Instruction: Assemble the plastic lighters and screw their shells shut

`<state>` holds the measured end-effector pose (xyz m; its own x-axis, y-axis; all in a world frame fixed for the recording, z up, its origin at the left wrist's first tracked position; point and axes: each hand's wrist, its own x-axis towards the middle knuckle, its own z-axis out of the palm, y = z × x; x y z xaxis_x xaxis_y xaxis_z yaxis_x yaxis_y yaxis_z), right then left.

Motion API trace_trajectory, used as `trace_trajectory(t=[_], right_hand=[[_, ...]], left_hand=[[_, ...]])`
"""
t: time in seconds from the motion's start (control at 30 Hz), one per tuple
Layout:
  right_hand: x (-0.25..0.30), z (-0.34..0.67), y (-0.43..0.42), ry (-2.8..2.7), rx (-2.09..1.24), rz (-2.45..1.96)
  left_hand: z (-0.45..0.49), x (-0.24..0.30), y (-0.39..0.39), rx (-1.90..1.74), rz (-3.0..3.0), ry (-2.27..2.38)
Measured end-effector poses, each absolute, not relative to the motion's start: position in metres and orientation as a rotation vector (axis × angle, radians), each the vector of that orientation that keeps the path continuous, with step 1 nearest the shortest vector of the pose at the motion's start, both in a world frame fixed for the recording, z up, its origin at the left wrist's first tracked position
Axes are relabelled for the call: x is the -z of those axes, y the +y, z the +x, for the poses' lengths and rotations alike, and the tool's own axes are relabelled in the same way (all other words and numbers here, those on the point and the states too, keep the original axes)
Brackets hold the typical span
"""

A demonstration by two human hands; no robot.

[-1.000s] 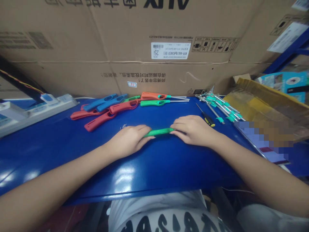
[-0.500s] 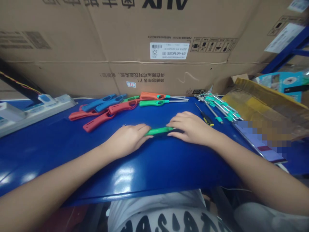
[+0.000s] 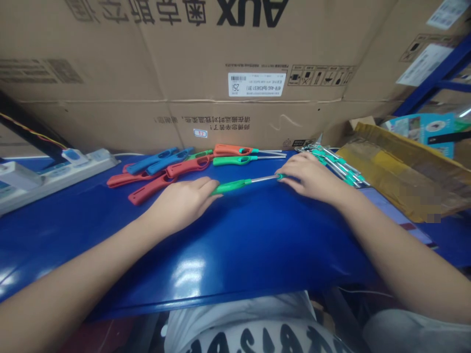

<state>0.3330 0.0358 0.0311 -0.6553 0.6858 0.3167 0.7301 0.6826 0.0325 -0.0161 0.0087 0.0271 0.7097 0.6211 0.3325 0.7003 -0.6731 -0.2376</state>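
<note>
My left hand (image 3: 186,203) is closed round the green handle of a long-necked lighter (image 3: 233,186). A thin metal rod (image 3: 263,179) runs from the handle's teal collar toward my right hand (image 3: 307,175). The right fingers pinch a small teal piece (image 3: 281,176) where the rod meets them; the fingers partly hide it. Just behind lie a finished-looking orange lighter (image 3: 232,149) and a green lighter (image 3: 231,160), both with metal rods. Red handles (image 3: 150,189) and blue handles (image 3: 152,161) without rods lie beyond my left hand.
Several metal rods with teal pieces (image 3: 340,164) are piled right of my right hand. A yellow-taped open carton (image 3: 390,169) stands farther right. A white power strip (image 3: 73,169) lies at the left. A large cardboard box (image 3: 206,59) walls off the back of the blue table (image 3: 253,255).
My right hand has moved right and slightly back, away from the handle, and a metal rod now shows between them. The left hand has shifted slightly left with the handle.
</note>
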Motion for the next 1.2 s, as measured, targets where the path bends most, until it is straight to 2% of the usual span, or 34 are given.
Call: trace_trajectory(t=[0.3, 0.4, 0.5, 0.83, 1.03, 1.2], right_hand=[[-0.026, 0.297, 0.009, -2.728, -0.387, -0.928], [-0.023, 0.288, 0.001, -2.718, -0.489, -0.886], [-0.023, 0.289, 0.001, -2.660, -0.380, -0.913], [-0.021, 0.289, 0.006, -2.654, 0.336, -0.678], [-0.014, 0.282, 0.002, -2.615, 0.370, -0.624], [-0.012, 0.281, 0.000, -2.608, 0.336, -0.589]], left_hand=[[-0.012, -0.016, 0.005, 0.406, -2.597, -0.776], [-0.009, -0.015, 0.003, 0.399, -2.604, -0.730], [-0.009, -0.014, 0.003, 0.412, -2.616, -0.759], [-0.004, -0.007, -0.005, 0.535, -2.938, -1.028], [-0.001, -0.008, -0.008, 0.663, -3.035, -1.023], [0.003, -0.014, -0.006, 0.668, -3.271, -1.277]])
